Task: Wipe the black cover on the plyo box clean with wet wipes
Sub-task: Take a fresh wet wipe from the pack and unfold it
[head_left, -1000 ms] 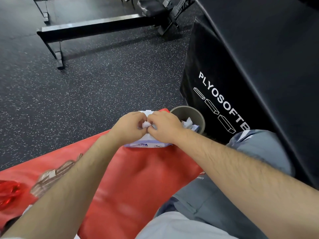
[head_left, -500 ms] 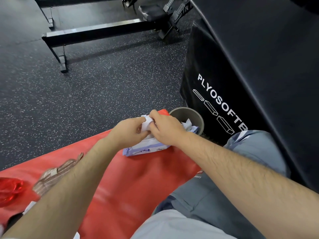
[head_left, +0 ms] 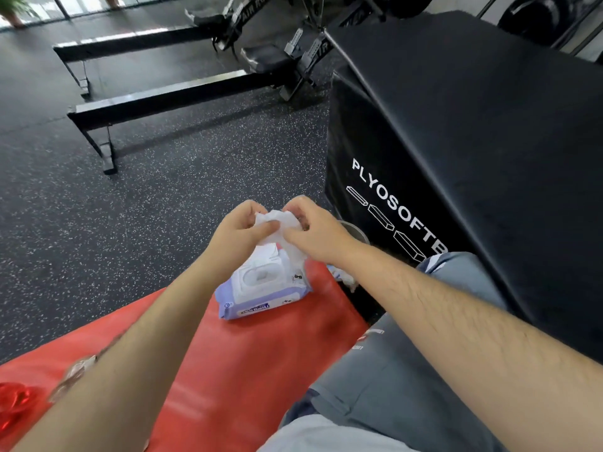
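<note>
A white wet wipe [head_left: 277, 223] is stretched between my two hands above the pack. My left hand [head_left: 239, 231] pinches its left end and my right hand [head_left: 313, 230] pinches its right end. Below them the lilac and white wipes pack [head_left: 261, 288] lies on the red mat [head_left: 228, 370] with its lid flipped open. The black plyo box [head_left: 473, 141], lettered PLYOSOFT on its side, stands to the right, apart from both hands.
A grey bin [head_left: 354, 231] with used wipes sits between the mat and the box, mostly hidden by my right arm. Black rowing machine rails [head_left: 169, 99] cross the speckled floor ahead. Crinkled wrappers [head_left: 19, 406] lie at the mat's left end. My knee [head_left: 456, 275] is near the box.
Both hands rose from the pack, drawing a wipe up and out of it. The pack's open lid is now uncovered. The camera tilted up, showing more of the box top.
</note>
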{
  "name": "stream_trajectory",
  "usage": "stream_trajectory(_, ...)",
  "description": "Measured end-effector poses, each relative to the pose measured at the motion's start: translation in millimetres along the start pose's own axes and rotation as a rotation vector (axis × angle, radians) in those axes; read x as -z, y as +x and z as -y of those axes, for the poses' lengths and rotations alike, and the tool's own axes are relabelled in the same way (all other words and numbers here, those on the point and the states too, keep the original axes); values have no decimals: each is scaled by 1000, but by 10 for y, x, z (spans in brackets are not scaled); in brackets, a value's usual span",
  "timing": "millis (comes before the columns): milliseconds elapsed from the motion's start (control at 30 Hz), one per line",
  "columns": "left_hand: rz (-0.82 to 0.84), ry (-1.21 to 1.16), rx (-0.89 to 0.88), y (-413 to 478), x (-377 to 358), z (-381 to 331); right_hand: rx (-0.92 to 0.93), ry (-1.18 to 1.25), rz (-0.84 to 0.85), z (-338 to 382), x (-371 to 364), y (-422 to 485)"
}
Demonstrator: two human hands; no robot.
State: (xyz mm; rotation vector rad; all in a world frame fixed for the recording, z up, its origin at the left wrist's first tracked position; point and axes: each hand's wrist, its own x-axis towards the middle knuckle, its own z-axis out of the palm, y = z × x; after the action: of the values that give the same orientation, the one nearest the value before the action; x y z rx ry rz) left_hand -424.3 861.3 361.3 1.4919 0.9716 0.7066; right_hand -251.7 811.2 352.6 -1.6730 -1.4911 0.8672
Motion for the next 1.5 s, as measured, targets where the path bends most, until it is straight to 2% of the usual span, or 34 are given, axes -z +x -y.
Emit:
stream_trajectory(67, 29, -31, -29, 65, -115, -157, 9, 101, -62, 18, 157, -16)
stream_trajectory(200, -4, -67, -63, 266, -351, -428, 24, 124, -179, 33, 581, -83)
stream_trajectory(267, 20, -200, 1, 364, -507, -581, 18, 114, -272, 51, 784, -123)
stream_trajectory(333, 150, -337, 116, 431, -693, -718, -9, 117, -368, 62, 965, -148)
stream_trajectory(400, 250, -318, 174, 455, -865, -799, -37, 199, -432, 77, 1124, -184)
stream_trajectory(633, 175, -188, -30, 561, -1168, -1024, -117, 421, -373, 62, 1545, -416)
stream_trajectory(767, 158, -138, -27, 616, -1357, -1154, -162, 437, -472, 35, 1764, -505)
stream_trajectory(867, 320, -121, 44, 605, -1564, -1249, -234, 387, -555, 5, 1951, -613)
stream_trajectory(1033, 480, -87, -11, 589, -2079, -1436, -322, 212, -556, -114, 2440, -1122)
stream_trajectory(1100, 571, -47, -65, 544, -2392, -1579, -357, 244, -546, -160, 2716, -1431)
stream_trajectory(1233, 721, 83, -164, 367, -3098, -1866, -421, 314, -648, -255, 3215, -2161)
stream_trajectory(1500, 1061, 89, -106, -208, -4432, -2259, -478, 407, -926, -406, 3616, -3659)
